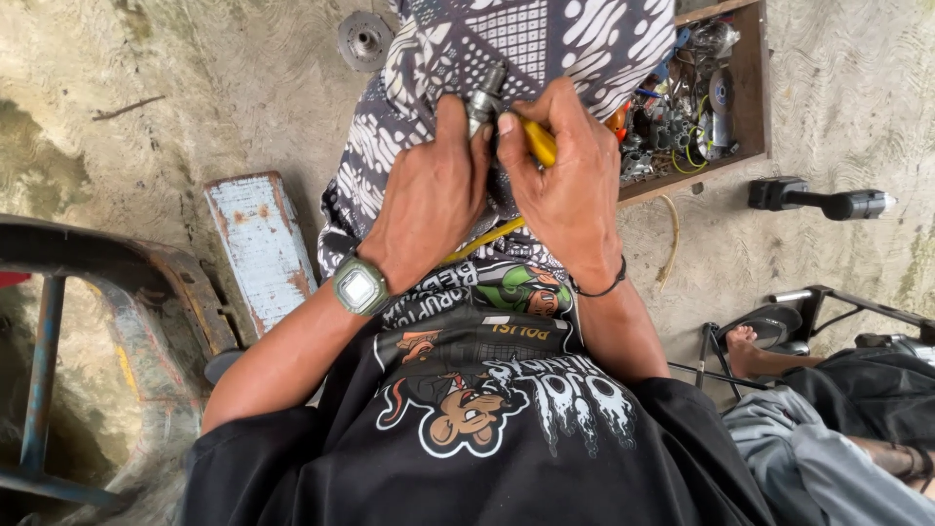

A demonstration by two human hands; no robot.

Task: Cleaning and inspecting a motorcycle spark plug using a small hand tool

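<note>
Starting at the left, a dark rusty metal frame [117, 282] is cut off by the edge. Next to it lies a worn white board [258, 244] with rust spots on the sandy ground [146, 78].

In the middle, the left hand [429, 200], with a grey wristwatch [360, 287], has its fingers shut around a small grey metal part [484, 102]. That part sits over the lap, on patterned black and white cloth [526, 39]. Most of it is hidden by the fingers. The right hand [565, 185] is closed on a yellow-handled tool [539, 141]; its tip is hidden.

To the right is a wooden box [745, 107] full of small tangled bits, hard to make out. A black power tool [818, 200] lies past it. Another person's bare foot [745, 351] shows low down.
</note>
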